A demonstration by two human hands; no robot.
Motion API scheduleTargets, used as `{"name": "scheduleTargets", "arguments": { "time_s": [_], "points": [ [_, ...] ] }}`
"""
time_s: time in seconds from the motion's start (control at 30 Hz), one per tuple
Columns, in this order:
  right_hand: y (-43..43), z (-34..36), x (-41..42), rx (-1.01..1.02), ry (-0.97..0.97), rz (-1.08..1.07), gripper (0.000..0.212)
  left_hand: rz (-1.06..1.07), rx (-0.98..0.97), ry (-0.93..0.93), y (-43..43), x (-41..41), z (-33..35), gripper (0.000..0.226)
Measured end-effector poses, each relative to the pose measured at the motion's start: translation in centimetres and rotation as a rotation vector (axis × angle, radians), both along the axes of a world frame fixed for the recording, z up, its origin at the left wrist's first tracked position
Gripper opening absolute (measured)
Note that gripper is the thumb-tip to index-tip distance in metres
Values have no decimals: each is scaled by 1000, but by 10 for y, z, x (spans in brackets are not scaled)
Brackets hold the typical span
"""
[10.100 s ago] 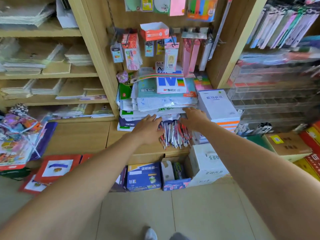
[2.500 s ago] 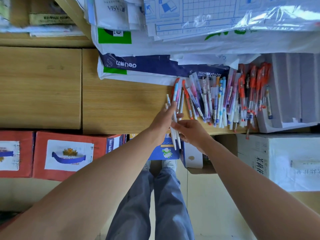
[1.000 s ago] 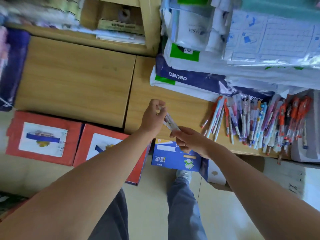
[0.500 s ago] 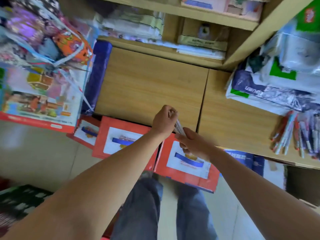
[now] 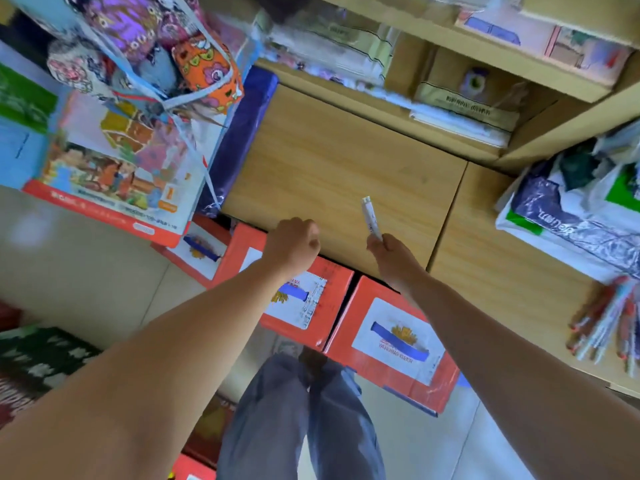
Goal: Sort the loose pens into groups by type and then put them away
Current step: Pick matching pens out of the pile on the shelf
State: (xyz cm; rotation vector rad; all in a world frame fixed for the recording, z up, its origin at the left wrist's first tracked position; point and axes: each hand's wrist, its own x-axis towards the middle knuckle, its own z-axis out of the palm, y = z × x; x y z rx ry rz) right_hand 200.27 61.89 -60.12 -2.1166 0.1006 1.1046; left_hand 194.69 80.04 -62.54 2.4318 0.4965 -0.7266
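1. The right hand (image 5: 393, 252) hovers over the near edge of the wooden desk (image 5: 329, 161). Its grip is narrow, with the fingers pinched round the lower end of a white pen (image 5: 370, 216). The pen's free end points away towards the far side. The blur hides whether this is one pen or a small bunch.
2. The left hand (image 5: 293, 244) hangs just to the left of it, apart from the pen and above the desk's near edge. Its fingers are curled into a fist seen from the back. Nothing sticks out of it, but it cannot be told whether the grip holds anything.
3. The pile of loose pens (image 5: 606, 323) lies well to the right on the same desk, near the right edge of the view. It sits in front of a heap of plastic-wrapped paper packs (image 5: 568, 216).
4. Two red boxes (image 5: 394, 341) stand on the floor below the desk edge, under the hands.
5. A pen like this is probably light, stiff and smooth. A pinch at one end leaves the long end free to swing or slip, so a hold nearer the middle of the barrel would steady it.
6. The bare stretch of desk under the hands looks like a fair spot to lay down one group. Most of the sorting appears to be undone, since the pile remains mixed.
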Motion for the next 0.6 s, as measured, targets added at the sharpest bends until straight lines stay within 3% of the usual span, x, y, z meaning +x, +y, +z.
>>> {"name": "scheduleTargets", "arguments": {
  "time_s": [0.13,0.33,0.6],
  "points": [
    [24,-19,8,46,90,-50,29,-75,82,8,26,5,-11,43],
    [73,-58,21,-41,33,-164,27,-233,168,48,75,15,-38,56],
    [148,-94,32,-142,-54,-169,29,-234,183,-189,114,27,-62,53]
  ]
}}
